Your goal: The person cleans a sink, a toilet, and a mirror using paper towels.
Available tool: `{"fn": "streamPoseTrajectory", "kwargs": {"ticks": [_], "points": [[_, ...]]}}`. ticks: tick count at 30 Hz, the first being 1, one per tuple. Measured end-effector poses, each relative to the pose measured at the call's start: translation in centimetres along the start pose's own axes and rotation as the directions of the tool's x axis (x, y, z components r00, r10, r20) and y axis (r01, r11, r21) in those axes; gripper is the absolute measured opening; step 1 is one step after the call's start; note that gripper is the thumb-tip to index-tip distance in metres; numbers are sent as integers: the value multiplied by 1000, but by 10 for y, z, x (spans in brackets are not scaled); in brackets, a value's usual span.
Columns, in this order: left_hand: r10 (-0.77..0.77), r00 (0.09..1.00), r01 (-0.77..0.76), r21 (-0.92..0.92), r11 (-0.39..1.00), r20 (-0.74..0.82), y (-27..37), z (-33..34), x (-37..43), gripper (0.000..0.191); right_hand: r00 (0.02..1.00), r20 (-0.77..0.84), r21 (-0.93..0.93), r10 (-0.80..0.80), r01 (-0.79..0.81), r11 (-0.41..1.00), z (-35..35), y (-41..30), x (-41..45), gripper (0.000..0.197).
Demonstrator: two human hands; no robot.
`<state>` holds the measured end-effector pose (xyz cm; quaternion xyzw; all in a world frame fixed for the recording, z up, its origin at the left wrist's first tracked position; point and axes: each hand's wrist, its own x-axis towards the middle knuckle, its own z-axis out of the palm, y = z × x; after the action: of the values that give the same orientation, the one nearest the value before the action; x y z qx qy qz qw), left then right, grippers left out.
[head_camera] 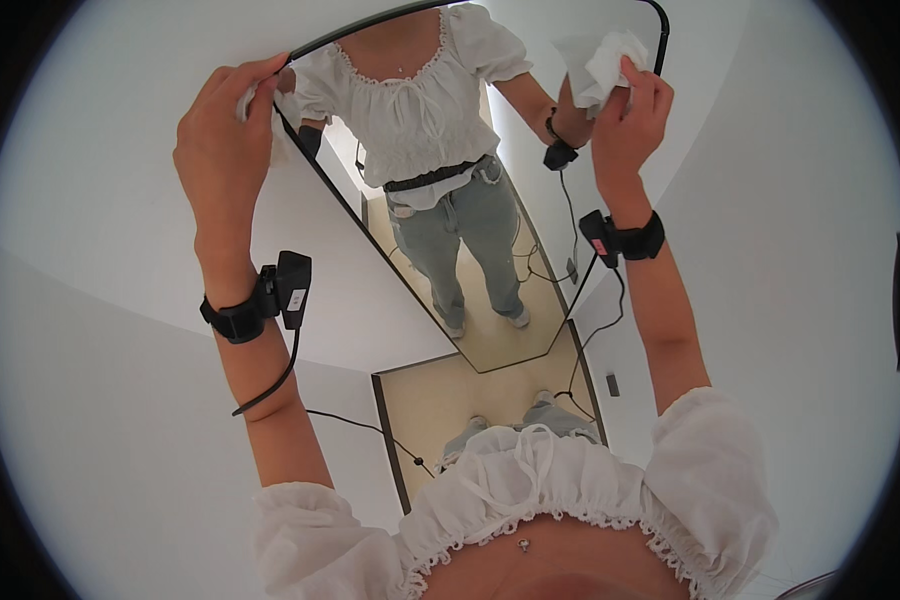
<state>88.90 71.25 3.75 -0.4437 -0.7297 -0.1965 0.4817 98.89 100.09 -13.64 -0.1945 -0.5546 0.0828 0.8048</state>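
A tall mirror (420, 150) with a thin black frame stands before me, showing my white blouse, jeans and shoes. At the frame's upper left edge, my left hand (229, 135) pinches the black rim between thumb and fingers; a bit of white material shows behind the fingers, partly hidden. My right hand (634, 120) holds a crumpled white tissue or cloth (609, 64) against the glass near the upper right side of the frame. Each wrist wears a black strap with a small black device and a cable.
White walls (105, 360) stand on both sides, with a dark strip along their foot. Black cables (360, 424) trail down to the pale yellow floor (420, 382). A small dark plate (613, 385) is on the right wall. My feet are below the mirror.
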Motion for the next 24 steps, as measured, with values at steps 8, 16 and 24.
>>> {"fn": "streamPoseTrajectory", "kwargs": {"ticks": [8, 16, 24], "points": [[7, 999, -7, 9, 1000, -42, -10, 2, -4, 16, 1000, 29, 46, 13, -14, 999, 21, -84, -26, 32], [51, 998, -51, 6, 999, -44, -10, 0, -4, 15, 991, 84, 210, -105, 85, 974, 36, -159, -56, 33], [53, 999, -53, -1, 999, 2, -10, 1, -7, 15, 967, 151, 348, -205, 142, 927, 47, -213, -88, 34]]}}
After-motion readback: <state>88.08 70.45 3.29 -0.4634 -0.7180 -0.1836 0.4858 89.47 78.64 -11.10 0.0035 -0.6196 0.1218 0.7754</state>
